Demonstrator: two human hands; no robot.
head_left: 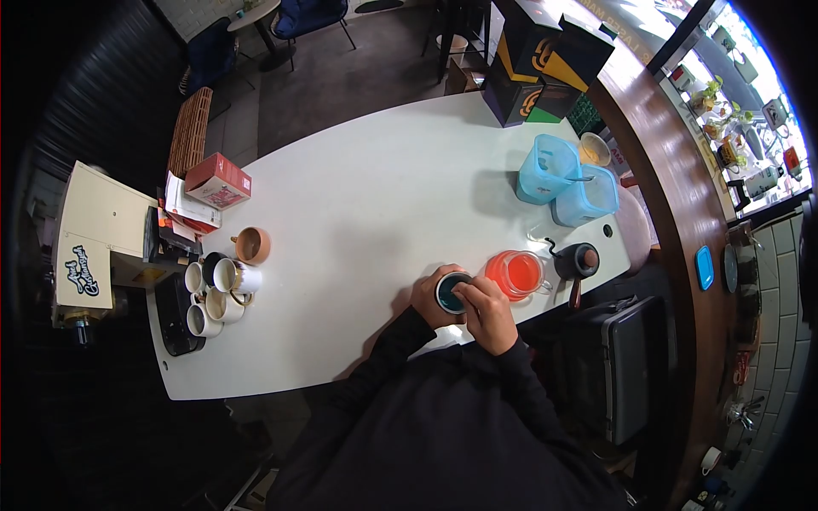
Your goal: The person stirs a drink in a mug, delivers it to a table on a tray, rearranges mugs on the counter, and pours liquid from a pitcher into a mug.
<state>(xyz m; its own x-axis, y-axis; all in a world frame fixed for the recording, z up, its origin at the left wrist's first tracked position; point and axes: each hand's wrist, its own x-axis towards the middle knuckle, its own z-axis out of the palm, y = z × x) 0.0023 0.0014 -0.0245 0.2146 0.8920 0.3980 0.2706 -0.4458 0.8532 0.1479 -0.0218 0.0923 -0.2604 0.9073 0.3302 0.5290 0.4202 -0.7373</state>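
Holding the small dark teal cup [448, 298] with the white rim, my left hand [427, 300] is wrapped around its side, a little below and right of the middle of the frame. My right hand [490, 313] is close against it, the fingers bent together over the mouth of the cup; whether they pinch something there, I cannot tell. Just to the right of my hands stands a glass jug [516, 274] with red liquid, and beside it, further right, a black kettle [576, 261]. On the left side of the frame, several pale mugs [223, 307] stand near one brown mug [253, 245]. Farther along the white table [341, 183], toward the upper right, are two light blue containers [550, 162], side by side, and a spoon-like handle lies across them. Near the left edge of the table there is a red box [220, 181]. At the far end, in the upper right, black boxes [521, 47] are grouped. Beyond the table, dark blue chairs [311, 15] stand in the upper left.
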